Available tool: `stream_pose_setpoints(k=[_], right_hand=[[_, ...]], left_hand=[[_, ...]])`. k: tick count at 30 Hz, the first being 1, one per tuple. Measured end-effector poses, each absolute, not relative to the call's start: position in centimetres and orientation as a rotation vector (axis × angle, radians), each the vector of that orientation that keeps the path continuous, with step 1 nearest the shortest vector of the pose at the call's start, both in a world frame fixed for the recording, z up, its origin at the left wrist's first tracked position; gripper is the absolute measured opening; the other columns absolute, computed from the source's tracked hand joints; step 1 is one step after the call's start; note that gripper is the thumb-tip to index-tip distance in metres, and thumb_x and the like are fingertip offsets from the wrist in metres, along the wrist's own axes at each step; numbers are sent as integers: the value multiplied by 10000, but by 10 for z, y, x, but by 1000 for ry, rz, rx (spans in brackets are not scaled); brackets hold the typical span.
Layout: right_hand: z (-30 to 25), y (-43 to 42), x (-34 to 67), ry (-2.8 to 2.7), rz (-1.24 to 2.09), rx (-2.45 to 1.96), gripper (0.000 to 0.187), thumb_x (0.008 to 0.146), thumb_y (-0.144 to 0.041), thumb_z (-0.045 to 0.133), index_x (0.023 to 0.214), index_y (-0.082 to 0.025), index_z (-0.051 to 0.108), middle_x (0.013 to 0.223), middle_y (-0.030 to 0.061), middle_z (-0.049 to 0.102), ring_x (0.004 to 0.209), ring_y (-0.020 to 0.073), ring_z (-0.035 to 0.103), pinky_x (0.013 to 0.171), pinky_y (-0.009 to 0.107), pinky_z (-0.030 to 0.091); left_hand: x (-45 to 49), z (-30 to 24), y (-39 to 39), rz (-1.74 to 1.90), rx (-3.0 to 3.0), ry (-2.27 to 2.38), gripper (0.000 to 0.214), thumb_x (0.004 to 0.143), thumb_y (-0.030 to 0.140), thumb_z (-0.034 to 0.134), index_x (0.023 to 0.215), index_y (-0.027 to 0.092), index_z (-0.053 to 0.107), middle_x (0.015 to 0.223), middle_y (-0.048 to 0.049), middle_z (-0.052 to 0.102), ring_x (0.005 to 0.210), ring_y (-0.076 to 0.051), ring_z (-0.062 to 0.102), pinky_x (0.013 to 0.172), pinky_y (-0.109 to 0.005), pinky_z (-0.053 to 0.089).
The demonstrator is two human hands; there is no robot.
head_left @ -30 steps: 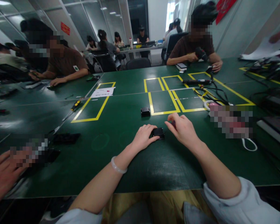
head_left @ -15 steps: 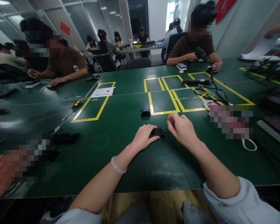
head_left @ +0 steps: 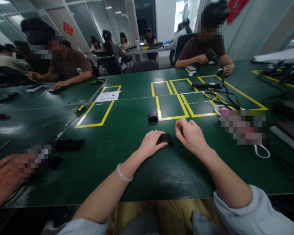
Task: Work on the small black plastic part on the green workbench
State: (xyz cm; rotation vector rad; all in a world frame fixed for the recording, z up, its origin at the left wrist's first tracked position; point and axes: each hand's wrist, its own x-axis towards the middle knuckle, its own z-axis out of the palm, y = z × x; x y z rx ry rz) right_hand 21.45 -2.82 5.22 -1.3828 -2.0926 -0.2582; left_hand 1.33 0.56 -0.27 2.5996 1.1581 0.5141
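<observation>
The left hand (head_left: 151,143) clamps 1 black block (head_left: 166,139) just left of the curled right hand (head_left: 192,134), whose grip I cannot tell.

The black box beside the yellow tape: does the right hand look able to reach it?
Probably yes: that box is nearby, and the left hand lies nearer the body, out of the way, though the right hand may hold something.

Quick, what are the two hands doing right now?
Left hand: closed on a black box.
Right hand: curled closed; whether it holds anything cannot be told.
</observation>
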Motion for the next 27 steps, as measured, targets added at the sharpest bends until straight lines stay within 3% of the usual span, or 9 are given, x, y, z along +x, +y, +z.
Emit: stream_pose_setpoints(k=[4, 10, 18, 27], right_hand=[[52, -28, 215, -2107, -208, -1375, 96, 871, -209, 425, 948, -176, 473, 727, 11, 592, 633, 158, 501, 709, 294, 336], [52, -29, 215, -2088, -245, -1366, 159, 924, -334, 422, 903, -189, 484, 689, 8, 574, 638, 159, 499, 667, 281, 324], [51, -28, 215, -2085, -287, -1391, 68, 898, -212, 406, 902, -183, 467, 706, 3, 574, 611, 152, 482, 682, 290, 333], [52, -29, 215, -2094, -301, -1370, 106, 913, -276, 433, 884, -185, 479, 670, -1, 560, 611, 152, 472, 659, 276, 330]], left_hand=[[13, -3, 5, 518, 2598, 1160, 368, 875, 470, 560, 1135, 214, 514, 1042, -42, 584, 944, -223, 519, 812, -343, 415], [14, -4, 6, 516, 2600, 1161, 369, 873, 468, 564, 1133, 210, 517, 1045, -44, 585, 945, -224, 520, 811, -345, 414], [13, -3, 6, 528, 2597, 1155, 371, 873, 465, 566, 1137, 209, 516, 1048, -44, 586, 950, -224, 524, 814, -346, 416], [14, -3, 6, 519, 2601, 1159, 374, 872, 473, 560, 1134, 210, 519, 1054, -51, 589, 961, -233, 527, 818, -355, 417]])
